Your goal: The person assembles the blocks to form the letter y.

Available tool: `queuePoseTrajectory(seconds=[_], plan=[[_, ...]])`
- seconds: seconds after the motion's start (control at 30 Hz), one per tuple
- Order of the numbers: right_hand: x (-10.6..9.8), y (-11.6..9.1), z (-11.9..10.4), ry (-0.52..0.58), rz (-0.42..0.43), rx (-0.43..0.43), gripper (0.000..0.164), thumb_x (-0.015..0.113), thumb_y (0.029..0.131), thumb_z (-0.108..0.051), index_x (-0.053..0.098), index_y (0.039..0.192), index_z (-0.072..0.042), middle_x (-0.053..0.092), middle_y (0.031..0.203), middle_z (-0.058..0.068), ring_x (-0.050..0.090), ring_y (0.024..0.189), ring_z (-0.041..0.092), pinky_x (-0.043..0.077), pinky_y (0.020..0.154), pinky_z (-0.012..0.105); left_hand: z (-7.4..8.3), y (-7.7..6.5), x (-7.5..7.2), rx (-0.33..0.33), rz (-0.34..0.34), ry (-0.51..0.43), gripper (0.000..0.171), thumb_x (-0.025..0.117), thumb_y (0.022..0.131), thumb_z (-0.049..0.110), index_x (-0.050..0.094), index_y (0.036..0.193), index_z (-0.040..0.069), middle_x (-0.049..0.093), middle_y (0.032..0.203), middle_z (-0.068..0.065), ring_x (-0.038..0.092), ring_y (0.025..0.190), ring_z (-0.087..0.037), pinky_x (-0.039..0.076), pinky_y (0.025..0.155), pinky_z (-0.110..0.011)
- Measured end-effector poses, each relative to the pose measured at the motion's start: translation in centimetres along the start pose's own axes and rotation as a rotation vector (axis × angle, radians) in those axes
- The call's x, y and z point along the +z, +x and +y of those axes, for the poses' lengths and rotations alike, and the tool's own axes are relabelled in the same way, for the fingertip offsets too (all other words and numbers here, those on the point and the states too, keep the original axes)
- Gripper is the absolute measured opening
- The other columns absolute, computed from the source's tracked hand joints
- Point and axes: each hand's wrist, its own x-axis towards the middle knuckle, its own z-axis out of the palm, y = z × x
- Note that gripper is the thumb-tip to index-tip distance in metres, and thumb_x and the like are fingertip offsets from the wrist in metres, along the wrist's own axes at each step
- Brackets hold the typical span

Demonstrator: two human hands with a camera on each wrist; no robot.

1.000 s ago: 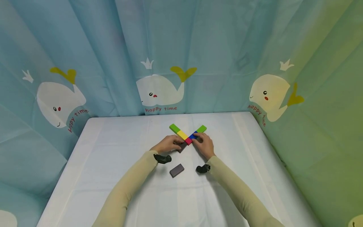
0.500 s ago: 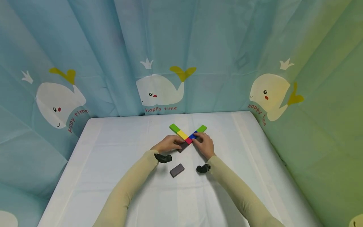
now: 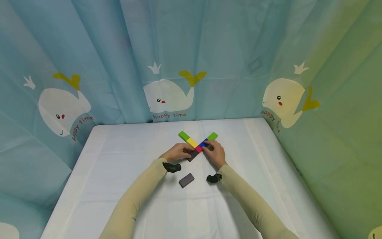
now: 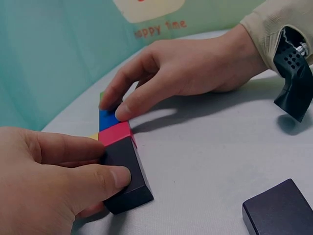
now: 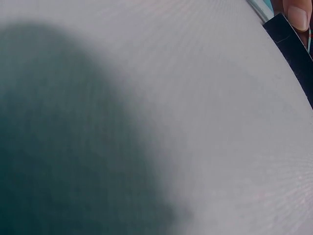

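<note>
Colored blocks form a V on the table. Its left arm has a green block [image 3: 183,135] and a yellow block [image 3: 192,142], its right arm another green block [image 3: 212,136] and a blue block [image 3: 203,143]. Where they meet sits a red block [image 4: 116,134]. My left hand [image 3: 176,152] grips a black block [image 4: 126,152] between thumb and fingers, its end right at the red one. My right hand [image 3: 216,153] pinches the blue block with thumb and fingertips. The right wrist view catches only a fingertip [image 5: 297,17] by a black block at its upper right corner.
A second black block [image 3: 186,180] lies loose on the white-covered table [image 3: 113,186], nearer to me, between my forearms. A whale-print curtain [image 3: 232,66] surrounds the table's back and sides. Black straps [image 3: 172,167] hang at both cuffs.
Left fingers have shifted very slightly on the black block, showing more of its top than a second ago. The right hand and the other blocks stay put.
</note>
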Motion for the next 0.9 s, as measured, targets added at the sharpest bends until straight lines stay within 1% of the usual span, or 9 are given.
queuePoseTrajectory(seconds=[0.1,0.27,0.5,0.67,0.8,0.9], plan=[[0.01,-0.06,0.0,-0.009,0.004,-0.004,0.036,0.073,0.089,-0.026,0.069,0.122,-0.01,0.064,0.123,0.013,0.057,0.115,0.031,0.042,0.099,0.049,0.24,-0.26,-0.02,-0.011,-0.001,-0.007,0.035,0.069,0.092,0.013,0.066,0.127,0.01,0.065,0.124,-0.005,0.059,0.115,-0.017,0.046,0.098,-0.034],[0.03,-0.03,0.0,-0.01,0.007,-0.007,0.035,0.073,0.089,-0.025,0.07,0.121,-0.01,0.064,0.123,0.014,0.058,0.115,0.032,0.042,0.099,0.049,0.42,-0.57,-0.09,-0.006,0.002,-0.021,0.035,0.068,0.093,0.011,0.065,0.128,0.009,0.065,0.123,-0.006,0.059,0.113,-0.019,0.047,0.096,-0.036],[0.02,-0.06,0.0,-0.006,-0.001,0.005,0.036,0.072,0.09,-0.025,0.069,0.122,-0.01,0.063,0.125,0.014,0.056,0.118,0.031,0.041,0.101,0.049,0.12,-0.46,0.02,0.01,0.003,-0.021,0.035,0.067,0.093,0.012,0.065,0.128,0.008,0.065,0.123,-0.007,0.059,0.113,-0.019,0.047,0.096,-0.035],[0.01,-0.05,-0.03,-0.006,-0.001,0.002,0.036,0.073,0.09,-0.025,0.069,0.122,-0.01,0.063,0.125,0.014,0.057,0.117,0.032,0.042,0.1,0.049,0.0,-0.44,0.1,0.008,0.009,-0.029,0.035,0.067,0.093,0.011,0.065,0.128,0.009,0.064,0.123,-0.007,0.059,0.113,-0.019,0.047,0.096,-0.036],[-0.13,-0.07,-0.21,-0.003,-0.008,0.009,0.036,0.072,0.09,-0.025,0.069,0.123,-0.01,0.063,0.126,0.014,0.056,0.117,0.032,0.042,0.099,0.049,0.18,-0.57,0.1,-0.005,0.01,-0.033,0.036,0.067,0.094,0.011,0.064,0.129,0.009,0.064,0.124,-0.007,0.058,0.114,-0.019,0.046,0.097,-0.036],[-0.18,-0.09,-0.27,0.0,-0.008,0.012,0.036,0.072,0.09,-0.025,0.069,0.122,-0.01,0.063,0.126,0.014,0.056,0.117,0.032,0.041,0.1,0.049,0.34,-0.59,0.08,-0.017,0.013,-0.024,0.036,0.067,0.094,0.013,0.064,0.13,0.009,0.064,0.124,-0.006,0.059,0.112,-0.018,0.047,0.095,-0.035]])
